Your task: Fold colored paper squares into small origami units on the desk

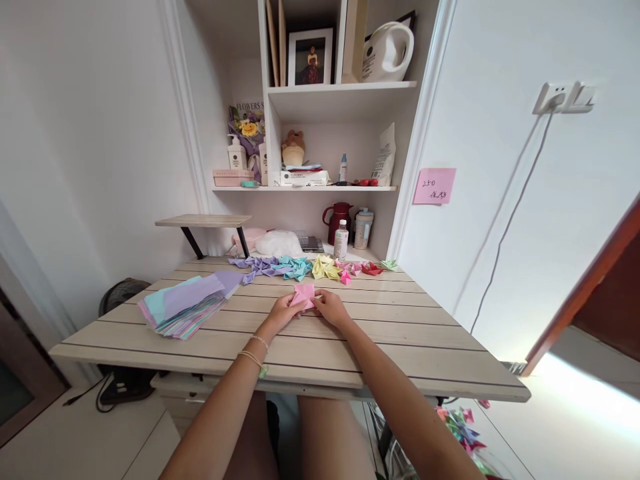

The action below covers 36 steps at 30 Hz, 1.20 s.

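Note:
A small folded piece of pink origami paper is held just above the desk, between my two hands. My left hand grips its left and lower edge, thumb on top. On its right edge, my right hand pinches with thumb and fingers. Beyond the hands, folded paper pieces lie in a row by colour: purple ones, blue ones, yellow ones, pink and a red one, and a light green one. The fingers' undersides are hidden.
A fanned stack of coloured paper sheets lies on the desk at the left. Behind the row stand a bottle, a red jug and a cup. A small raised shelf is at the back left. More folded papers sit low at the right.

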Each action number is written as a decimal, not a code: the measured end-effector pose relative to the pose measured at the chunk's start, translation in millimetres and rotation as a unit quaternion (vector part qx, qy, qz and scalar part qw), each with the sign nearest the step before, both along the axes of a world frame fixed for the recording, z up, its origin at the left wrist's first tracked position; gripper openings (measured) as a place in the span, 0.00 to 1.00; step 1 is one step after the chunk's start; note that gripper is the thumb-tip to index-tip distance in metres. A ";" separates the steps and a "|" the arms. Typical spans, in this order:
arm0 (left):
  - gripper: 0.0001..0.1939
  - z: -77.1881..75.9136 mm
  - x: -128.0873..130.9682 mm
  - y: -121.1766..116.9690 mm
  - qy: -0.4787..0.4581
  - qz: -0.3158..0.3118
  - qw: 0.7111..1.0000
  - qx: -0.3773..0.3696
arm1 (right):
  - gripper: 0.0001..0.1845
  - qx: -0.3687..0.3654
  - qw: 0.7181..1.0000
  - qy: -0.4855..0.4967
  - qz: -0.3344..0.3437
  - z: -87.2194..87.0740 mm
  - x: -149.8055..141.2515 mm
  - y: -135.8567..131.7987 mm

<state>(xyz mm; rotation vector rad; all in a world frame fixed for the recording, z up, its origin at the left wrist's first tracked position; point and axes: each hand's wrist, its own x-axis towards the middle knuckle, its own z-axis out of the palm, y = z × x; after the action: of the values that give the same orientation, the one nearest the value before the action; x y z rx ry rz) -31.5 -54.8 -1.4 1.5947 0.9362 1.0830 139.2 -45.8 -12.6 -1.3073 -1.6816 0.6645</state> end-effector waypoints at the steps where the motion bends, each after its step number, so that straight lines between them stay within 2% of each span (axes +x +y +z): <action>1: 0.15 -0.1 0.2 -1.6 0.005 -0.003 1.000 0.006 | 0.08 0.002 1.000 -0.002 0.000 -0.3 -0.1 0.0; 5: 0.13 -3.2 0.3 -5.9 0.097 0.004 0.992 0.083 | 0.07 0.002 1.000 0.003 0.001 -1.2 -0.1 0.4; 7: 0.13 -4.6 0.3 -6.2 0.123 0.020 0.987 0.098 | 0.06 0.000 1.000 0.011 0.001 -1.5 0.1 0.6; 14: 0.11 -3.9 1.3 2.2 0.028 0.066 0.997 0.031 | 0.10 -0.010 0.997 0.076 0.001 -1.7 -1.1 0.6; 18: 0.14 -2.3 -1.3 7.7 -0.041 0.117 0.992 0.001 | 0.22 -0.006 0.993 0.117 0.015 0.7 -5.0 -3.3; 21: 0.17 -1.0 -4.4 9.0 -0.097 0.151 0.984 -0.010 | 0.30 0.009 0.987 0.148 0.060 4.6 -8.0 -7.9; 23: 0.20 -0.6 -6.3 9.8 -0.138 0.177 0.974 -0.014 | 0.29 0.019 0.984 0.148 0.094 6.8 -9.3 -10.3; 26: 0.23 -1.3 -7.5 11.9 -0.189 0.210 0.959 -0.019 | 0.23 0.040 0.987 0.094 0.124 7.6 -10.0 -11.5; 28: 0.22 -2.3 -7.0 13.1 -0.204 0.211 0.956 -0.023 | 0.20 0.053 0.989 0.043 0.135 6.5 -10.1 -11.5; 32: 0.17 -3.2 -5.5 13.0 -0.198 0.171 0.965 -0.037 | 0.22 0.075 0.988 -0.048 0.129 3.5 -10.6 -11.3; 34: 0.15 -2.5 -5.8 12.2 -0.196 0.158 0.967 -0.042 | 0.22 0.077 0.987 -0.046 0.133 3.4 -11.5 -11.6; 36: 0.15 -1.4 -6.9 11.6 -0.202 0.157 0.966 -0.044 | 0.23 0.063 0.988 0.007 0.137 4.5 -12.2 -11.7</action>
<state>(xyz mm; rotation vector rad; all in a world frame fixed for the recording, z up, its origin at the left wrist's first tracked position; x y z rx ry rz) -38.4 -43.2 -2.8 1.1123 0.9591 1.4965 127.0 -57.5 -8.1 -0.9891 -1.8785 0.7110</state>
